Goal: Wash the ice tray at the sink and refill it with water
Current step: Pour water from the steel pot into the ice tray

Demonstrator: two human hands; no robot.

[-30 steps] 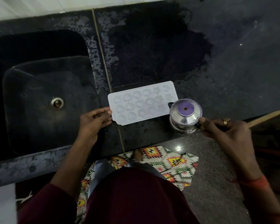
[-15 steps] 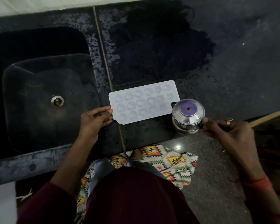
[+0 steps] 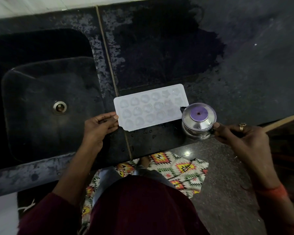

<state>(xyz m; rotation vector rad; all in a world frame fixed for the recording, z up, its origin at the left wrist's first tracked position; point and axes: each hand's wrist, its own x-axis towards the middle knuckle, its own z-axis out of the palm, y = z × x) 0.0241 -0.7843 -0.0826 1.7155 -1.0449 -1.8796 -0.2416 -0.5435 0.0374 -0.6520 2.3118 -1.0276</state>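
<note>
White ice tray (image 3: 151,107) lies left-to-right at centre.
The left hand (image 3: 98,126) pinches its left end; right hand (image 3: 241,134) grips steel jug (image 3: 199,121) at its right end.

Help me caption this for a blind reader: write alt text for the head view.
A person's left hand holds the left edge of a white ice tray on a wet dark counter, while the right hand grips the handle of a lidded steel jug whose spout is at the tray's right end. A dark sink lies to the left.
</note>
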